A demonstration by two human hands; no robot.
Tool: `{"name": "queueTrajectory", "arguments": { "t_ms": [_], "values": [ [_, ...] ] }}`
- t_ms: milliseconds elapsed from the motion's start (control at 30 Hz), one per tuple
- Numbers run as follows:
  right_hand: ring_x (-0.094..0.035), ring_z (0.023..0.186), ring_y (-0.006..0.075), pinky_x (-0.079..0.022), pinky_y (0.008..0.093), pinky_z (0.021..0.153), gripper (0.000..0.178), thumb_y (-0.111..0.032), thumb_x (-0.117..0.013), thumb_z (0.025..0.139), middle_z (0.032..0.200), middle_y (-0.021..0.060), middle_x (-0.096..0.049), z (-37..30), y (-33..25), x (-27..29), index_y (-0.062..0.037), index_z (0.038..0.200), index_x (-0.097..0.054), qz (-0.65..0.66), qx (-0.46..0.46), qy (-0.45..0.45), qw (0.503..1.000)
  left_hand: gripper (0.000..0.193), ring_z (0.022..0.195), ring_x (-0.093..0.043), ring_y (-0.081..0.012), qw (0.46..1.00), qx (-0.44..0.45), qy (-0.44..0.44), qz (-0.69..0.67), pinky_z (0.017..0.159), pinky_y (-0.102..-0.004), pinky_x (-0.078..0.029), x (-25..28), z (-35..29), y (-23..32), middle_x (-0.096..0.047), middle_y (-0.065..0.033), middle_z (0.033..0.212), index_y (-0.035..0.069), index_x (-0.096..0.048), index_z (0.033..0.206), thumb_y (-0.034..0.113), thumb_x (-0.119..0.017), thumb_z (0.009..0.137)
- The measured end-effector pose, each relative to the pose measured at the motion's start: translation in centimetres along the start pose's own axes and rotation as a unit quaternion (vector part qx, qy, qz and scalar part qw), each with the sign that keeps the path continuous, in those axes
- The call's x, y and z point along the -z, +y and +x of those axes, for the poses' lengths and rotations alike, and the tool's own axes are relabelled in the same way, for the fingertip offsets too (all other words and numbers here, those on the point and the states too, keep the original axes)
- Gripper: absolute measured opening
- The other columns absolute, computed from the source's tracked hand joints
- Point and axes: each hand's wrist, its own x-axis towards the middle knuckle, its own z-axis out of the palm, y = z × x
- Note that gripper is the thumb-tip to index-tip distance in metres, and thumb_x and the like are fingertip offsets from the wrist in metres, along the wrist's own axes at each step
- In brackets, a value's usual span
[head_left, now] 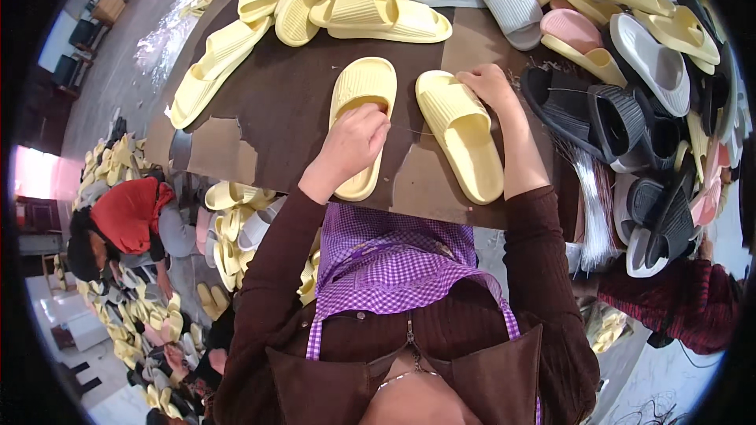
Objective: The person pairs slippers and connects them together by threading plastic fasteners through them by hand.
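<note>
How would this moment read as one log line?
left hand: at left yellow slipper, strap opening | right hand: at right yellow slipper, strap edge | thin strand: visible between slippers

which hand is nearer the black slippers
Right: the right hand, on a yellow slipper, is just left of the black slippers; the left hand is farther left, beyond that slipper.

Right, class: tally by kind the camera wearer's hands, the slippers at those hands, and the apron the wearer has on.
Left hand and right hand: 2
Yellow slippers: 2
Purple checked apron: 1
Total: 5
</note>
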Motion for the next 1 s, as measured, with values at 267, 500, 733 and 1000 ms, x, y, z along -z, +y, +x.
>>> {"name": "queueTrajectory", "arguments": {
  "t_ms": [267, 500, 733, 1000],
  "values": [
    [-0.056, 0.054, 0.0157, -0.044, 0.0285, 0.052, 0.028, -0.02, -0.062, 0.075, 0.064, 0.0092, -0.061, 0.4, 0.3, -0.5, 0.007, 0.08, -0.065, 0.075, -0.018, -0.022, 0.997, 0.007, 0.078, -0.056, -0.0314, 1.0, -0.005, 0.002, -0.006, 0.07, -0.0394, -0.045, -0.3, 0.0, -0.2, -0.056, -0.0125, 0.082, 0.002, -0.055, 0.08, 0.009, -0.056, 0.081],
    [-0.05, 0.051, 0.0114, -0.038, 0.0251, 0.046, 0.019, -0.016, -0.054, 0.081, 0.061, 0.0045, -0.056, 2.3, -3.9, 0.8, 0.0015, 0.076, -0.06, 0.268, -0.002, 0.008, 0.963, 0.008, 0.077, -0.056, -0.0304, 0.999, 0.008, -0.038, -0.036, 0.07, -0.04, -0.046, 0.2, 0.5, -0.4, -0.055, -0.0113, 0.081, 0.002, -0.055, 0.078, 0.009, -0.056, 0.081],
    [-0.053, 0.057, 0.0131, -0.042, 0.0253, 0.051, 0.02, -0.018, -0.052, 0.085, 0.068, 0.007, -0.059, 5.0, -13.2, -3.6, 0.0005, 0.086, -0.06, 0.24, 0.055, -0.094, 0.965, 0.009, 0.079, -0.055, -0.0293, 0.998, 0.004, -0.046, -0.047, 0.071, -0.0397, -0.045, 0.7, 0.5, -0.9, -0.054, -0.0108, 0.082, 0.002, -0.055, 0.078, 0.01, -0.057, 0.08],
    [-0.063, 0.076, 0.0296, -0.048, 0.0384, 0.071, 0.027, -0.021, -0.057, 0.076, 0.084, 0.0182, -0.066, 7.1, -16.9, -10.0, 0.0019, 0.085, -0.067, -0.1, 0.232, -0.194, 0.948, 0.008, 0.081, -0.056, -0.0316, 0.998, -0.03, 0.005, -0.05, 0.071, -0.0393, -0.046, 0.0, 0.4, -1.3, -0.055, -0.0137, 0.085, 0.0, -0.057, 0.083, 0.008, -0.055, 0.08]
  ]
}}
